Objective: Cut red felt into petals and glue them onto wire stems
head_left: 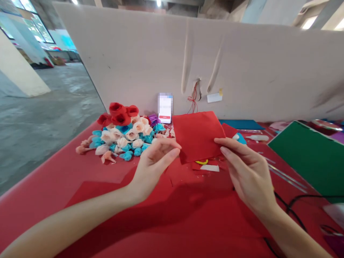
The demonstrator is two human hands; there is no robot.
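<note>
You pinch a thin, square red sheet (199,134) between thumb and fingers at both side edges, your left hand (150,168) on one, your right hand (251,173) on the other. You hold it above the red table (64,170), just right of the upright, lit smartphone (165,107). Left of that phone lies a heap of red, cream and blue handmade flowers (131,134); well right of it, a flat green board (311,161).

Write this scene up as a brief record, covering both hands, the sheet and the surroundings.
Left hand: pinching the left edge of the red sheet
Right hand: thumb and finger gripping the sheet's right edge
Sheet position: raised above the red table
Left side: piled handmade flowers, red, pale and blue among them
Behind: lit phone, upright before a white panel
Right side: green board
</note>
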